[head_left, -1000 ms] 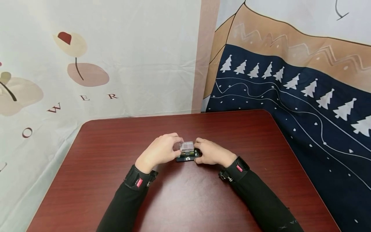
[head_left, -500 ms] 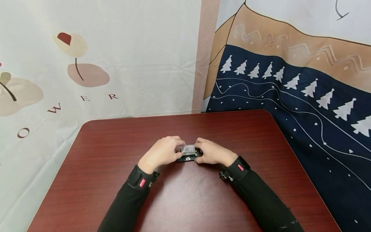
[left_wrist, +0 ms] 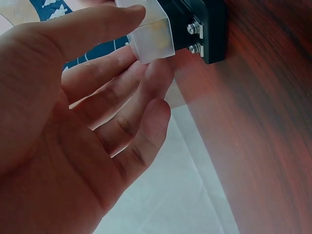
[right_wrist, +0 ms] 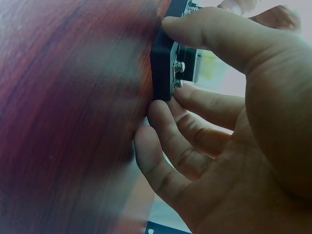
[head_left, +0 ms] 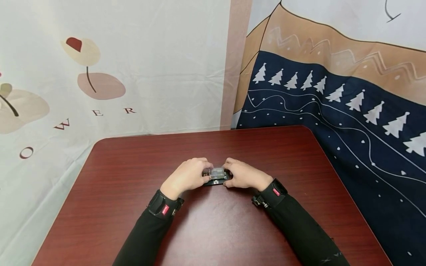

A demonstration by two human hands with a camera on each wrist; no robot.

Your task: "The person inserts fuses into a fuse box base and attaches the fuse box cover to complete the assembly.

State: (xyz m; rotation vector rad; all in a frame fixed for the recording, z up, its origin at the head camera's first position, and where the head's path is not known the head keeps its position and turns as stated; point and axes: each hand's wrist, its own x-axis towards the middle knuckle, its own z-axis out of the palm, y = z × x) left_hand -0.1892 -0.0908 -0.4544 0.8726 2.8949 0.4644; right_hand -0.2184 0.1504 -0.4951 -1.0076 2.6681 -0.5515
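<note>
A small black base [right_wrist: 161,66] with metal terminal screws [left_wrist: 195,39] lies on the table, in the middle of the head view. On top of it sits a clear plastic cover [head_left: 217,173], with something yellowish showing through. My left hand [head_left: 186,176] pinches the cover from the left, thumb on the near side and fingertips at the far side. From the right, my right hand [head_left: 247,175] grips the base's end; in the right wrist view its thumb presses one long edge and fingers curl under the other. Fingers partly hide both ends of the device.
The device rests on a reddish-brown wooden table [head_left: 213,229] with rounded far corners. Behind it hang a pale printed cloth [head_left: 166,55] and, to the right, a navy cloth [head_left: 299,107] with white trees.
My left hand has moved slightly right and nearer, bringing the clear cover down lower onto the base. The right hand has stayed almost still on the base.
</note>
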